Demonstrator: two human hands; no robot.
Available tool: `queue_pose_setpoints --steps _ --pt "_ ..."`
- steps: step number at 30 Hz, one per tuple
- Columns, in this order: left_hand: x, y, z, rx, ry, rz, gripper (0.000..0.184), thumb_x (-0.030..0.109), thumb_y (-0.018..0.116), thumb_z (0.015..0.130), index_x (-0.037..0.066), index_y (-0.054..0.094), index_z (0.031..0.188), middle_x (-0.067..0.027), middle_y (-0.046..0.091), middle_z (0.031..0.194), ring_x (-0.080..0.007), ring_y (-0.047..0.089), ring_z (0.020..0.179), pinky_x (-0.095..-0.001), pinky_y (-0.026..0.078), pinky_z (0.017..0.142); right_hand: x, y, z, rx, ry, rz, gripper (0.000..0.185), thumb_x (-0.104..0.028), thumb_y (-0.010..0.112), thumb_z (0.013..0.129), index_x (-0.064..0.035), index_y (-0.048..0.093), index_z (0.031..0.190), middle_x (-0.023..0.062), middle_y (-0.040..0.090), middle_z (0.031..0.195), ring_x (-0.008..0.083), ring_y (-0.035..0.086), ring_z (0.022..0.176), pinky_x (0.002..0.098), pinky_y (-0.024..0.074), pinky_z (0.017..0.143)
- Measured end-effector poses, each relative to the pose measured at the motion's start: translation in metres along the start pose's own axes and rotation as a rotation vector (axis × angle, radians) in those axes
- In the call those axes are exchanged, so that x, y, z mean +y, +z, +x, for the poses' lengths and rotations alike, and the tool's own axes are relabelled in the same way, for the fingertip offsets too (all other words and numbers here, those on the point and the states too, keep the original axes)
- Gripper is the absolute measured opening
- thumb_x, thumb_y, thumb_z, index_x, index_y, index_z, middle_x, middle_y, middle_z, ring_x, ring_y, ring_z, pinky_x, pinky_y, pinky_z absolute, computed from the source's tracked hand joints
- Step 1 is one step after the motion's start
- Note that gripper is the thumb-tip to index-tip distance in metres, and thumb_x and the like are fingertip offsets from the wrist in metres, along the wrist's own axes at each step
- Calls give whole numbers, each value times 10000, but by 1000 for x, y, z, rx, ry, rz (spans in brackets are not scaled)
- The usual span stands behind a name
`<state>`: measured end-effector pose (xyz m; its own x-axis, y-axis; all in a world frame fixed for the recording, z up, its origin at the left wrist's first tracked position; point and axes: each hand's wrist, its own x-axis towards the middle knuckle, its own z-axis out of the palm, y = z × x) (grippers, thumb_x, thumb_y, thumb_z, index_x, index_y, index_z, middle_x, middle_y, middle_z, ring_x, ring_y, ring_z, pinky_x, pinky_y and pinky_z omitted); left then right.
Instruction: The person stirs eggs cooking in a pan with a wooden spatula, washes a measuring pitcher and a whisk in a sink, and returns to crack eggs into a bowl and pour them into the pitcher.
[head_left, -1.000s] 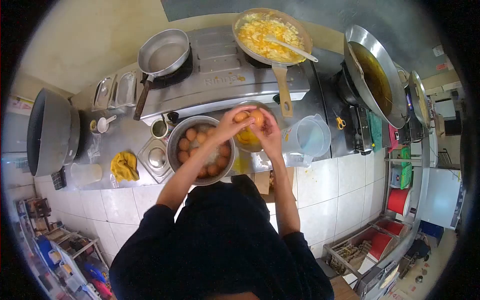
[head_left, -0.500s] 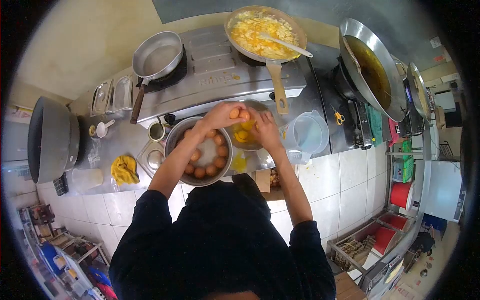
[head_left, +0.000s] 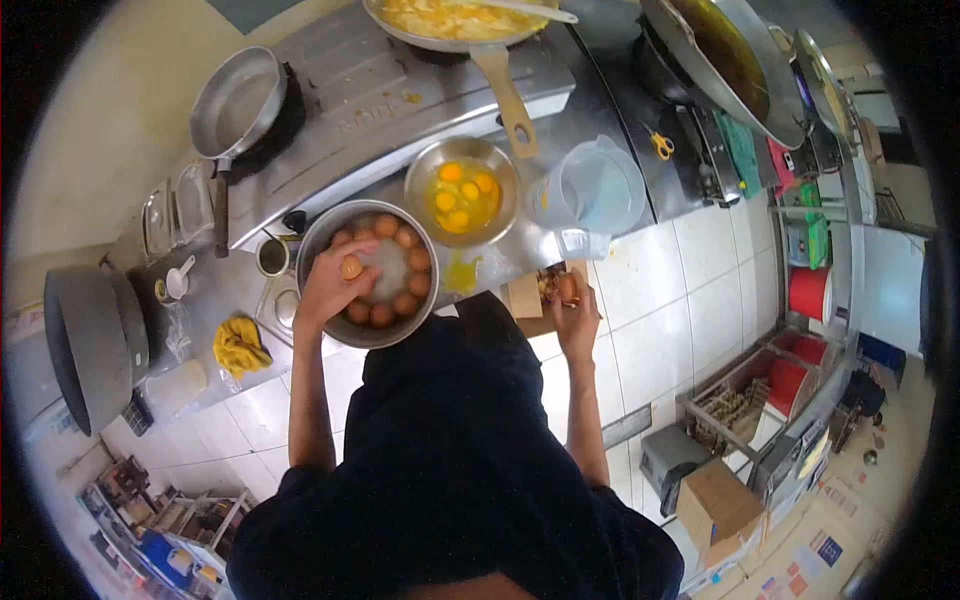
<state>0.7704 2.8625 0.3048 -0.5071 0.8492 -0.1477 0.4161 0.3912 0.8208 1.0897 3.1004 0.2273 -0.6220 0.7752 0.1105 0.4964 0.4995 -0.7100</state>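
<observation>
My left hand (head_left: 338, 283) is over the large metal pot (head_left: 309, 228), its fingers round a brown egg (head_left: 351, 267). Several other brown eggs (head_left: 406, 236) lie in the pot around its wall. My right hand (head_left: 576, 318) hangs beyond the counter's front edge, closed on a brown eggshell (head_left: 568, 289), above an open cardboard box (head_left: 524, 298) with shells in it. Between the pot and a clear plastic jug (head_left: 600, 190) stands a metal bowl (head_left: 415, 190) with several raw yolks (head_left: 458, 190) in it. A patch of spilled egg (head_left: 461, 274) lies on the counter before the bowl.
Behind is a stove (head_left: 390, 120) with a small pan (head_left: 235, 105) and a pan of cooked egg (head_left: 455, 18). A large wok (head_left: 720, 60) of oil stands at the right, near scissors (head_left: 661, 145). A yellow cloth (head_left: 240, 347) lies left of the pot.
My hands have moved apart from over the bowl: the left to the pot, the right down to the box. The view has shifted, and the bowl's yolks now show fully.
</observation>
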Motion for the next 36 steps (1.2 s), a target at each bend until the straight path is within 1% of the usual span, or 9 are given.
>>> queue_pose_setpoints --steps 4,10,21,23,25,29,32,34,36 --pt "-47 46 6 76 -57 598 458 181 642 779 143 546 1226 -146 623 1086 -333 609 991 -418 498 831 113 -2 -43 -269 203 -197 894 -81 720 747 -110 176 1456 241 318 1408 449 312 1268 471 313 1052" --pt "-51 70 31 -167 -240 685 640 296 664 768 168 410 1341 -186 606 1105 -342 610 974 -456 490 823 24 -32 -1 -112 257 10 593 -45 620 848 -43 348 1375 177 470 1309 289 488 1174 382 440 927" --pt "-52 85 31 177 -221 216 466 345 669 770 129 536 1161 -200 621 1022 -411 597 925 -458 476 845 -143 51 38 -351 -231 478 354 7 596 827 -49 559 1175 129 616 1026 216 618 886 302 485 791" --pt "-53 81 21 256 -118 142 430 310 661 809 109 533 1167 -146 632 1001 -339 631 813 -390 520 719 -162 64 50 -519 -295 393 410 3 606 813 -92 553 1208 137 596 1074 259 605 950 328 486 826" --pt "-31 64 2 279 -293 -555 398 280 632 863 88 518 1193 -65 623 948 -191 612 694 -279 499 580 -184 77 64 -469 -491 288 431 -10 619 807 -118 554 1219 137 580 1109 277 589 982 343 482 847" --pt "-5 29 -24 267 -333 -862 392 162 666 852 85 516 1206 -37 575 1084 -72 565 756 -200 463 558 -194 101 85 -710 -616 424 464 -54 657 789 -180 568 1227 128 532 1210 311 542 1075 391 464 900" --pt "0 21 -25 236 -324 -821 352 256 561 925 82 503 1225 -47 590 1074 -123 592 844 -271 492 665 -204 98 92 -592 -639 451 449 -61 703 764 -106 579 1193 126 546 1206 288 553 1083 354 470 890" --pt "7 19 -15 366 -130 -1396 373 331 430 962 66 501 1215 -59 575 1121 -170 559 1017 -343 461 830 -207 90 92 -387 -571 495 455 -52 739 741 -37 571 1164 125 572 1174 241 573 1055 324 486 851" --pt "-1 38 2 456 15 -1370 395 353 388 961 65 504 1206 -65 559 1156 -183 523 1085 -360 429 883 -201 96 88 -224 -576 597 460 -72 744 741 -38 568 1165 131 586 1146 260 582 1039 335 478 874"
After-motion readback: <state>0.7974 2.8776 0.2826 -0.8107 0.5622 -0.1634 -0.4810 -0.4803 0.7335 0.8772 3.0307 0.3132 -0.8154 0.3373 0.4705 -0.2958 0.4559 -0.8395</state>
